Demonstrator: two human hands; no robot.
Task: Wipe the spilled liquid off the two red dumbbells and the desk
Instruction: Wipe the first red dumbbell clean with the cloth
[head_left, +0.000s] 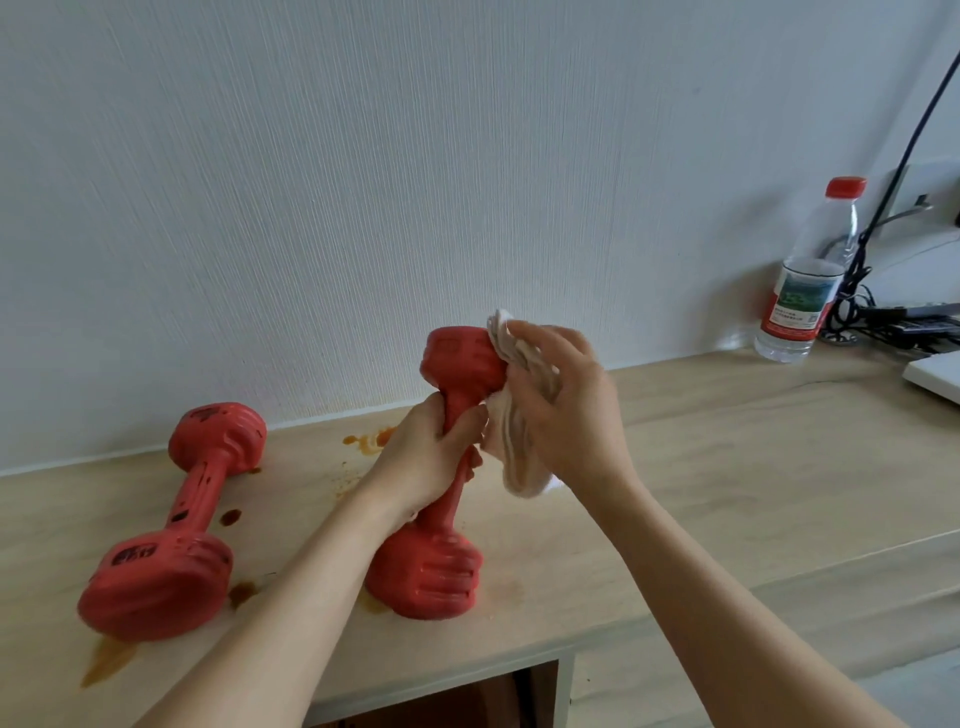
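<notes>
Upright on the desk (727, 457), one dumbbell (441, 519) is gripped by the left hand (431, 457) at its handle, steadying it so the right hand (566, 410) can press a bunched cloth (519, 415) against its top head. Its twin (176, 519) lies among brown spills (104, 660), unwiped.

You see two red dumbbells (171, 525) (441, 478), an off-white cloth (519, 431), orange-brown stains (106, 660) on the pale wood-grain counter (727, 467), and a red-capped clear bottle (802, 280).
</notes>
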